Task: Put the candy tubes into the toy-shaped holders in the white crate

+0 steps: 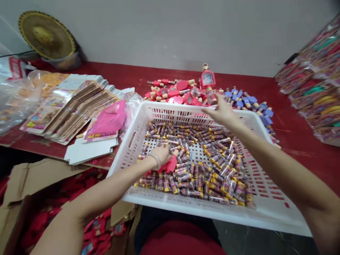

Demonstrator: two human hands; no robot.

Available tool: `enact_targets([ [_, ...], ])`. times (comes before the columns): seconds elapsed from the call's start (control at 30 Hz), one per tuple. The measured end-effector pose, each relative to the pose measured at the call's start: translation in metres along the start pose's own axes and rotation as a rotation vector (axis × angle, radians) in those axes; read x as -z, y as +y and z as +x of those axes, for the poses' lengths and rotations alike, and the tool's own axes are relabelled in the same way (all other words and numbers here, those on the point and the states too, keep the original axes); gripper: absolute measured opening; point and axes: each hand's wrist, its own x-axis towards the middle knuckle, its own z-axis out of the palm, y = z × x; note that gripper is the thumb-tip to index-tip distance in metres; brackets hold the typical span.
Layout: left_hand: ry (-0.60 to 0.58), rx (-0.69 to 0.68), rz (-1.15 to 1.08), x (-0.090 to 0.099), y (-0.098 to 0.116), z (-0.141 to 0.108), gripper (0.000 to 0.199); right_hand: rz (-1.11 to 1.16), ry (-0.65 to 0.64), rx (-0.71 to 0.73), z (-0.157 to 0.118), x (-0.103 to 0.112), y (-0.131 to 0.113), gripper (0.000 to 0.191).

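Note:
A white plastic crate fills the middle of the view, holding a heap of small clear tubes with gold caps. My left hand, with a bracelet at the wrist, is down in the crate and appears closed on a red bottle-shaped piece with a cork tip. My right hand is raised over the crate's far rim, fingers apart. A small bottle stands close to its fingertips, and I cannot tell whether they touch it.
Red and blue bottle-shaped pieces lie beyond the crate on a red table. Flat printed cards and a pink bag are at left. A cardboard box of red pieces sits below left. Packaged goods are piled at right.

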Motion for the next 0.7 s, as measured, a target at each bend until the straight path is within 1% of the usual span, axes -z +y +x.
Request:
enact_targets([
  [0.03, -0.015, 0.037, -0.004, -0.007, -0.001, 0.002, 0.048, -0.089, -0.137, 0.023, -0.012, -0.012, -0.011, 0.040],
  [0.07, -0.026, 0.074, -0.018, -0.012, -0.003, 0.004, 0.055, -0.171, -0.353, 0.108, -0.028, -0.029, -0.022, 0.038],
  [0.1, -0.039, 0.107, -0.042, -0.015, -0.004, 0.007, 0.060, -0.175, -0.475, 0.165, -0.046, -0.048, -0.034, 0.031],
  [0.13, -0.056, 0.136, -0.076, -0.016, -0.006, 0.010, 0.062, -0.186, -0.557, 0.197, -0.065, -0.067, -0.043, 0.019],
  [0.17, -0.072, 0.161, -0.121, -0.014, -0.009, 0.013, 0.062, -0.201, -0.611, 0.229, -0.082, -0.086, -0.050, 0.012],
  [0.2, -0.084, 0.181, -0.177, -0.010, -0.011, 0.015, 0.061, -0.210, -0.653, 0.260, -0.095, -0.103, -0.053, 0.011],
  [0.23, -0.086, 0.194, -0.244, -0.004, -0.014, 0.017, 0.060, -0.216, -0.689, 0.283, -0.105, -0.115, -0.053, 0.010],
  [0.3, -0.068, 0.193, -0.415, 0.012, -0.018, 0.017, 0.055, -0.233, -0.726, 0.301, -0.114, -0.127, -0.044, 0.013],
  [0.4, -0.060, 0.134, -0.743, 0.038, -0.019, 0.010, 0.034, -0.257, -0.735, 0.268, -0.116, -0.123, -0.023, 0.020],
  [0.47, -0.086, 0.092, -0.956, 0.051, -0.016, 0.005, 0.037, -0.261, -0.741, 0.229, -0.117, -0.119, -0.014, 0.025],
  [0.5, -0.109, 0.078, -1.053, 0.054, -0.013, 0.002, 0.038, -0.260, -0.752, 0.208, -0.119, -0.119, -0.012, 0.026],
  [0.57, -0.164, 0.059, -1.221, 0.057, -0.008, -0.001, 0.033, -0.252, -0.779, 0.163, -0.120, -0.125, -0.012, 0.024],
  [0.63, -0.225, 0.050, -1.351, 0.056, -0.004, -0.003, 0.027, -0.226, -0.791, 0.122, -0.118, -0.134, -0.016, 0.018],
  [0.7, -0.281, 0.049, -1.440, 0.053, -0.001, -0.006, 0.027, -0.180, -0.776, 0.087, -0.113, -0.136, -0.020, 0.013],
])
